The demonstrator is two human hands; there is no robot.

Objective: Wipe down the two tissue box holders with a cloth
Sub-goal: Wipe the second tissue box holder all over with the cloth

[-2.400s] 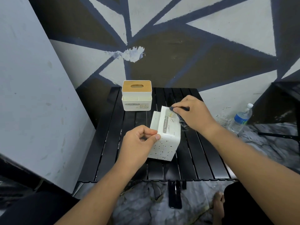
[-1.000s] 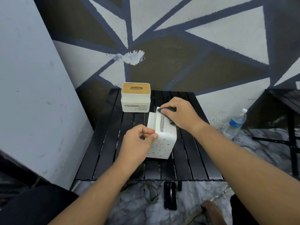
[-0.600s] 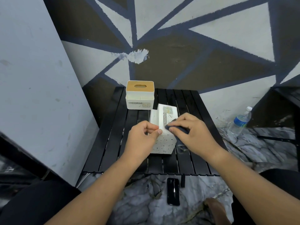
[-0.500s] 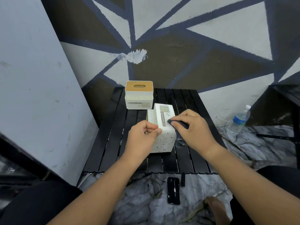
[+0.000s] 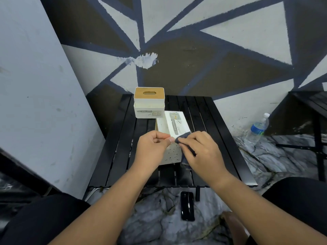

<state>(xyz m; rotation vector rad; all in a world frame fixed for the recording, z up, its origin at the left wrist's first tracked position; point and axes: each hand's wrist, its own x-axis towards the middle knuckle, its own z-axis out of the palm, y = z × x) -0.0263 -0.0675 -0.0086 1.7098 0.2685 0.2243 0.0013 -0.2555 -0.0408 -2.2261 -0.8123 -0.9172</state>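
Tipped tissue box holder (image 5: 174, 127) lies on its side near the middle of a black slatted table (image 5: 208, 121). Its white labelled face points up and its speckled face is turned toward the person. The left hand (image 5: 152, 147) grips the holder's near upper edge at the left corner, with the thumb laid on top and the fingers curled in beneath it. The right hand (image 5: 201, 151) is beside it at the same edge. Its fingers are bent and pinched around a dark cloth (image 5: 186, 160), pressing the cloth's tip against the tipped tissue box holder just beside the left thumb. The rest of the cloth hangs down past the holder's near right corner.

Behind it, at the back of the table, the upright tissue box holder (image 5: 149, 103) stands with its wooden slotted lid on top and its label facing forward. Its front lower corner is just beside the tipped one; I cannot tell whether they touch.

A black phone (image 5: 187, 206) lies on the marbled floor (image 5: 150, 223) below the table's near edge. A plastic water bottle (image 5: 258, 128) with a blue label stands on the floor to the right, near the painted triangle-pattern wall (image 5: 194, 68). A grey panel (image 5: 35, 103) leans on the left.
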